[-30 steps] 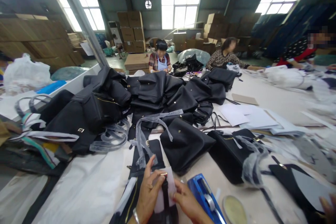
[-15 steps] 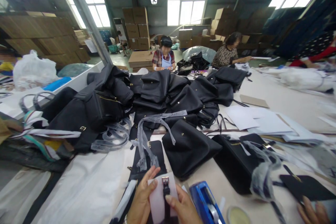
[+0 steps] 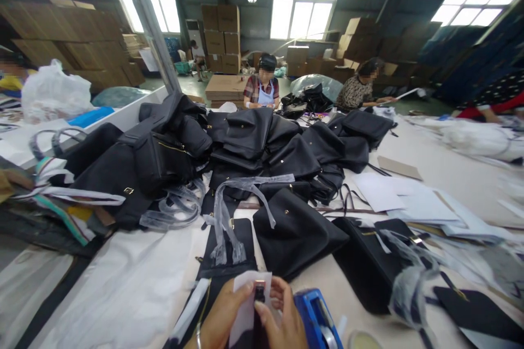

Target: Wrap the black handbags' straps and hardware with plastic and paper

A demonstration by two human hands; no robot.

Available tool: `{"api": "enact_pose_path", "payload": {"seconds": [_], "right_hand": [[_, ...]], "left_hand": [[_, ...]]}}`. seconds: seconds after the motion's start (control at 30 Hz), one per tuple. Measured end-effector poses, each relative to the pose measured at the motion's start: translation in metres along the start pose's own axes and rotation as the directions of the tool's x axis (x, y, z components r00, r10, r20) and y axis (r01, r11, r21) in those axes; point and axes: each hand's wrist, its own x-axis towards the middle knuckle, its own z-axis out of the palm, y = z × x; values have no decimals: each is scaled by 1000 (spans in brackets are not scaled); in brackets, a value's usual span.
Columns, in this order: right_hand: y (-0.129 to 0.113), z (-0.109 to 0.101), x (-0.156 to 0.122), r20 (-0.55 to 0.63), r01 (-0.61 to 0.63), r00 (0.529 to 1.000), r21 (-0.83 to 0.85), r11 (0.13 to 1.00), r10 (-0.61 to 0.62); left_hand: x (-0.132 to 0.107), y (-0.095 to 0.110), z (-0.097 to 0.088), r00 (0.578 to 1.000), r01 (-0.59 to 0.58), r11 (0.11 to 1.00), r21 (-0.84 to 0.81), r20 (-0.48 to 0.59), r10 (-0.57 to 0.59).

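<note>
At the bottom centre, my left hand is closed on the left side of a small white sheet, thumb in front. A black strap with a metal buckle lies against the sheet. My right hand grips the sheet and strap from the right, its thumb at the strap and its fingers curled around the sheet's right edge. Beneath and beyond the hands lies a black bag with plastic-wrapped handles. Right beside my right hand stands a blue tape dispenser.
Black bags are heaped across the table's middle. White sheets and a black bag with wrapped handles lie at the right. A round tin sits at the bottom edge. Two people work across the table.
My left thumb has moved up the sheet, and my right fingers have curled around its edge near the buckle. The other hand at the lower right has left the view. The camera has shifted slightly.
</note>
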Motion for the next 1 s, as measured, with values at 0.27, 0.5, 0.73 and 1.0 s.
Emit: {"api": "enact_pose_path", "payload": {"seconds": [0.27, 0.5, 0.73, 1.0], "right_hand": [[-20, -11, 10, 187, -44, 982, 82, 996, 28], [-21, -11, 8, 185, 1, 983, 93, 996, -19], [-20, -6, 16, 182, 7, 983, 103, 995, -26], [-23, -8, 18, 163, 51, 984, 113, 992, -69]], "left_hand": [[-3, -2, -1, 997, -38, 993, 111, 76, 30], [1, -9, -7, 992, -121, 979, 165, 41, 116], [3, -14, -4, 984, -179, 957, 229, 18, 179], [7, -31, -3, 968, -206, 921, 331, -67, 241]]}}
